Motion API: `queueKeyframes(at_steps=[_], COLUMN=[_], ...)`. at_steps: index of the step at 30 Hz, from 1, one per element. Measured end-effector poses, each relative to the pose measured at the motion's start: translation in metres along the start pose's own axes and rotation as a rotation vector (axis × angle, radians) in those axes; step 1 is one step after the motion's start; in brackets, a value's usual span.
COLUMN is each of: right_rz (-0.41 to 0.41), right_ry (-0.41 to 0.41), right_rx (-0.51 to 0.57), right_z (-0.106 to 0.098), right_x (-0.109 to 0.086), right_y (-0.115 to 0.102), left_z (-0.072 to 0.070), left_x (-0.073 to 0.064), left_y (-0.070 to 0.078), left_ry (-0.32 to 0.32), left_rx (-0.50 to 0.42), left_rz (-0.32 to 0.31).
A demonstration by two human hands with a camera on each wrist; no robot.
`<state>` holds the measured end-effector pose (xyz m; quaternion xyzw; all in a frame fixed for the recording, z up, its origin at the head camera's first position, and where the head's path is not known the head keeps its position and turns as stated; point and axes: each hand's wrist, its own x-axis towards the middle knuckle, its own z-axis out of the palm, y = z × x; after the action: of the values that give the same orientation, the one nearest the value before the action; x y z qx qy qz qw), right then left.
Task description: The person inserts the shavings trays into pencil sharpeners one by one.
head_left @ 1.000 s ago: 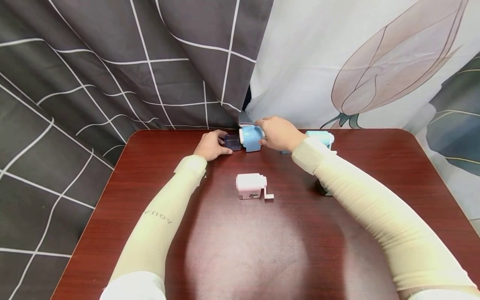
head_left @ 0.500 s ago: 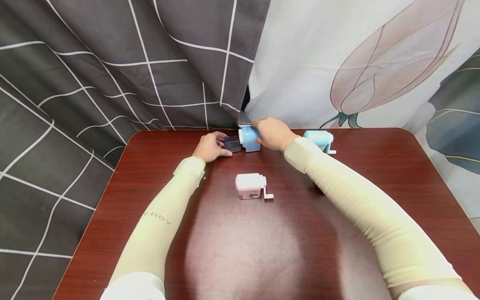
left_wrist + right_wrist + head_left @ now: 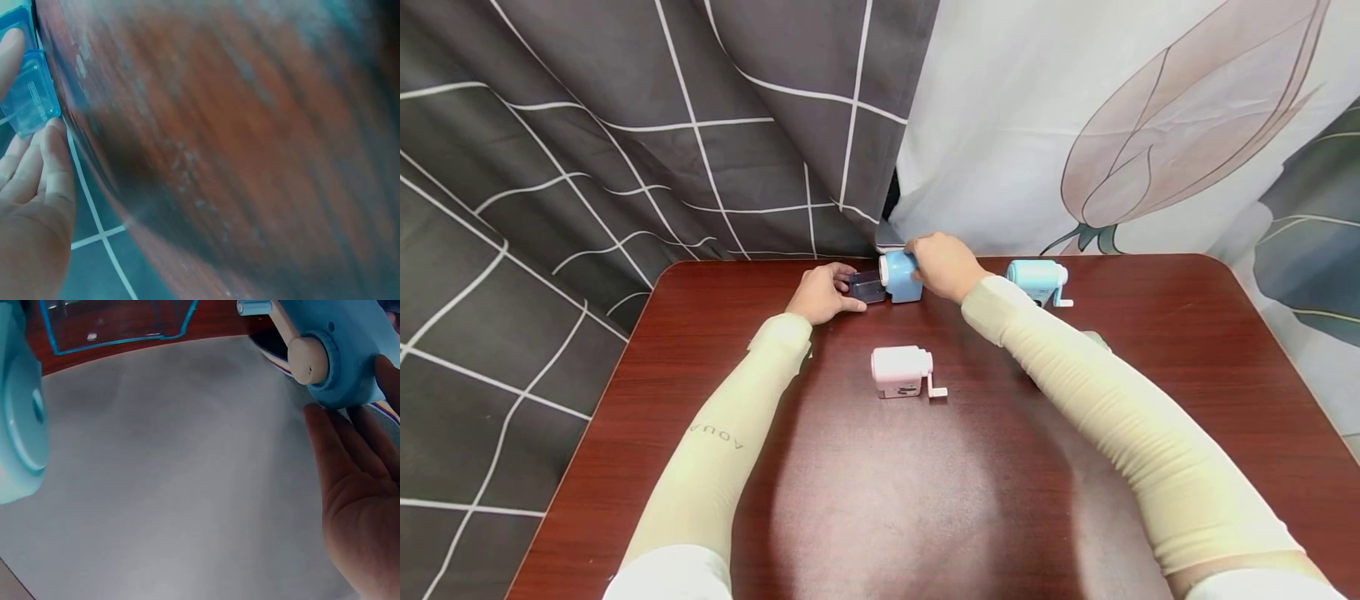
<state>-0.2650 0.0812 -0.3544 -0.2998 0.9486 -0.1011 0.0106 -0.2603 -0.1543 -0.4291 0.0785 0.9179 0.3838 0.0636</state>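
At the table's back edge my right hand (image 3: 947, 265) grips a blue hand-crank pencil sharpener (image 3: 904, 277) from its right side. In the right wrist view the fingers and thumb lie round the blue sharpener (image 3: 350, 344), with its crank pointing away from the palm. My left hand (image 3: 822, 293) holds a dark see-through shavings drawer (image 3: 868, 287) between thumb and fingers, right beside the sharpener's left end. In the left wrist view the clear drawer (image 3: 34, 87) shows blue edges, with fingertips at its lower rim.
A pink crank sharpener (image 3: 901, 372) stands mid-table. A light teal sharpener (image 3: 1036, 277) stands at the back right; another clear drawer (image 3: 119, 328) shows in the right wrist view. A pale object (image 3: 1097, 339) is mostly hidden by my right sleeve. Curtains (image 3: 775, 167) hang close behind the table.
My right hand and forearm have shifted slightly left, uncovering more of the light teal sharpener. The left hand keeps its hold on the drawer, with little movement.
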Motion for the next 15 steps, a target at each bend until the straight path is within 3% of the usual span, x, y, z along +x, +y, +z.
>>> queueKeyframes(at_steps=[15], right_rz=[-0.014], right_ry=[0.025], right_rx=[0.017], right_z=[0.0044], right_x=[0.0023], right_y=[-0.0016], left_z=[0.0033], left_x=[0.002], left_y=[0.0048], left_ry=[-0.012], left_rx=[0.024], left_rz=[0.022])
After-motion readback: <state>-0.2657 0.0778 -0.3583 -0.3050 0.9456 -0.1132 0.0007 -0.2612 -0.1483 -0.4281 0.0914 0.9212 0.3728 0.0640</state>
